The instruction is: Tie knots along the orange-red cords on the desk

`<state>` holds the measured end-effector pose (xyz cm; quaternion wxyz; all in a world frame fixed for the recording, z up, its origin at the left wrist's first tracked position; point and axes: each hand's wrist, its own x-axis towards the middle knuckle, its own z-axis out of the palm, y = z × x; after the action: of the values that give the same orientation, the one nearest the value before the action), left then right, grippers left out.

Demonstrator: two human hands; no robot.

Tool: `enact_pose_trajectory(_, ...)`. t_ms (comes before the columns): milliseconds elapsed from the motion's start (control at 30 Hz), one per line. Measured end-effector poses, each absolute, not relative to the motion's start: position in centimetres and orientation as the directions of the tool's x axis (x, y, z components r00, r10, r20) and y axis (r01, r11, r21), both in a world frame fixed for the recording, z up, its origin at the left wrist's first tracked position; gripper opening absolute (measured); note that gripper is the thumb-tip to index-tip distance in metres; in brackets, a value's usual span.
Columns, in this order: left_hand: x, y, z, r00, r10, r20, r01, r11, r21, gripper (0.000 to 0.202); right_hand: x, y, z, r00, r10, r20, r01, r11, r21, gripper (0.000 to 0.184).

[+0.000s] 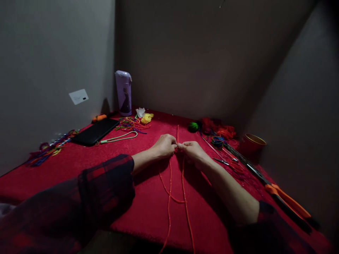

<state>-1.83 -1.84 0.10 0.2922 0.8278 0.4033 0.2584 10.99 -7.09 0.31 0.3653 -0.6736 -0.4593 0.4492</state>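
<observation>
My left hand and my right hand meet over the middle of the red-covered table. Both pinch an orange-red cord between their fingertips, which almost touch. A short doubled length of the cord stands out beyond my fingers, away from me. Long strands hang back from the hands towards me, and one curves in a loop across the cloth. Two of them run over the table's front edge. The exact spot where the strands cross is hidden by my fingers.
On the left lie a black tablet-like slab, a pale green cord loop and colourful threads; a purple bottle stands behind. Right: a green yarn ball, orange-handled scissors and a cup. Walls enclose the table.
</observation>
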Motion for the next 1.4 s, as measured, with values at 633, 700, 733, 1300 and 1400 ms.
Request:
enact_pose_trajectory(633, -2.9, -10.1, 3.2, 0.846, 0.532, 0.037, 0.488, -0.8, 0.35, 0.019, 11.9, -7.3, -0.4, 0.085, 0.969, -0.234, 0.102, -0.242, -0.965, 0.022)
enact_pose_trajectory(700, -2.9, -12.2, 3.0, 0.911, 0.412, 0.017, 0.378, -0.851, 0.365, 0.015, 11.9, -7.4, -0.2, 0.085, 0.965, -0.247, 0.104, -0.256, -0.961, 0.021)
enact_pose_trajectory(733, -3.0, -13.0, 3.0, 0.941, 0.337, 0.0, 0.308, -0.859, 0.409, 0.014, 11.8, -7.5, 0.0, 0.087, 0.961, -0.261, 0.103, -0.269, -0.958, 0.02)
enact_pose_trajectory(1300, -2.6, -6.7, 3.7, 0.497, 0.863, 0.089, 0.035, -0.122, 0.992, 0.031, 11.9, -7.9, 0.2, 0.058, 0.976, -0.21, 0.116, -0.216, -0.97, 0.014)
enact_pose_trajectory(1400, -2.6, -4.9, 2.2, 0.336, 0.94, -0.058, 0.125, 0.016, 0.992, 0.012, 11.8, -7.8, 0.3, 0.058, 0.963, -0.264, 0.09, -0.269, -0.959, 0.01)
